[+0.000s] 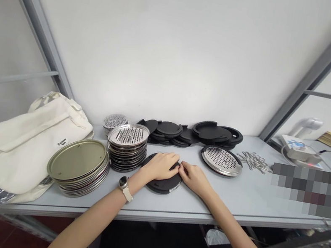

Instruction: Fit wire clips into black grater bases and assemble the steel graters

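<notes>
My left hand (163, 165) lies across a round black disc (163, 184) at mid-bench as my right hand (196, 178) works its far-right edge, fingertips bunched at a small bright metal piece (179, 162). The left is spread over the disc's face, its fingers reaching toward the same spot; whether either hand truly grips the piece or only presses on it, I cannot tell from my remote view.

Close work at the rim, in my judgement, calls for a steady left palm bearing straight down, so the disc sits flat and cannot spin or skid, while the right fingertips press low and evenly, in line with the edge. Too hard a sideways shove could slide the disc or nip a finger against metal.

The disc itself looks matte and dark, part hidden under the left hand, with a thin silvery edge showing along its lower right. It rests on the grey bench (195, 210), just right of a stack of metal grater plates (128, 134). Farther out, a grater plate in a black holder (222, 159) lies to the right, beside a heap of wire clips (253, 160); black holders (169, 129) crowd the wall behind, and olive-green discs (79, 160) are piled at left.
</notes>
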### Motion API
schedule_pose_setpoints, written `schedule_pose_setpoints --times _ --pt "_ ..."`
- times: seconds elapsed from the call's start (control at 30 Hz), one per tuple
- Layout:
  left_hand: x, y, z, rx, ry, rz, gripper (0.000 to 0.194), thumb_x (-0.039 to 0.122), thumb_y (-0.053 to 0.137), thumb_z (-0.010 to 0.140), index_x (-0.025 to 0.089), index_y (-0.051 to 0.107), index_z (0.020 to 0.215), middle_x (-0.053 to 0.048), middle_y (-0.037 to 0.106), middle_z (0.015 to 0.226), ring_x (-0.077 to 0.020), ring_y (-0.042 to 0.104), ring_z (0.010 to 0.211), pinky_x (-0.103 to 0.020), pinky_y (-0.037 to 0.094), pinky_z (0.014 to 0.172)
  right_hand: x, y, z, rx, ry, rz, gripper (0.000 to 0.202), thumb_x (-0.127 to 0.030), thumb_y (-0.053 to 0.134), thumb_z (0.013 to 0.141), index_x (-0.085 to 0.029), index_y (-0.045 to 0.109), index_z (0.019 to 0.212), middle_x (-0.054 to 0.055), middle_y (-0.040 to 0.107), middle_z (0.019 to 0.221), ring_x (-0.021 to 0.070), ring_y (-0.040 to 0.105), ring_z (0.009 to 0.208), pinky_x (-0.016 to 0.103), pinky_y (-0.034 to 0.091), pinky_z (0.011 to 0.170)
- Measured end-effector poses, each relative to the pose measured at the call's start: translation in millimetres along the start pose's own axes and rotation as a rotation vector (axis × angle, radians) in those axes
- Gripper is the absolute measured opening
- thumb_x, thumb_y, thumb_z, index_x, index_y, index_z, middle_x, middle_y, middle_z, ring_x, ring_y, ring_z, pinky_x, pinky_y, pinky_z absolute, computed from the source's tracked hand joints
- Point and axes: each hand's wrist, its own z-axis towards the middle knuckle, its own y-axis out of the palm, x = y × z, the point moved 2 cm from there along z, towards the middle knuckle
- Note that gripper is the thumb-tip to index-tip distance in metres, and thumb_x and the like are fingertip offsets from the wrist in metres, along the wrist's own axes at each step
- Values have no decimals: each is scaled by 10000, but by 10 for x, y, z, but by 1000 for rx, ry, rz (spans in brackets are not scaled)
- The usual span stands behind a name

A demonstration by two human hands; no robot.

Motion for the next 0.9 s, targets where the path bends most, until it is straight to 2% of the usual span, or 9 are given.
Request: schedule_pose_setpoints --times 0.2,0.67,0.9 --pt "-11 22 -1 15 11 6 191 334 370 892 179 479 907 -46 559 878 -193 546 773 -296 385 637 3 7 -1 2 -9 9 275 -277 330 901 -190 510 712 27 604 605 130 520 524 240 256 537" --pt "18 -11 3 -30 -9 9 206 334 366 895 173 489 936 -58 566 904 -203 553 820 -310 408 663 2 6 5 -14 14 11 274 -281 330 900 -192 527 731 28 603 605 137 522 525 243 258 539" --pt "17 0 -6 -6 4 7 207 341 363 898 174 482 915 -54 564 885 -199 549 797 -300 395 640 4 13 10 -3 2 20 284 -290 318 904 -195 511 720 25 596 596 136 519 520 240 257 533"
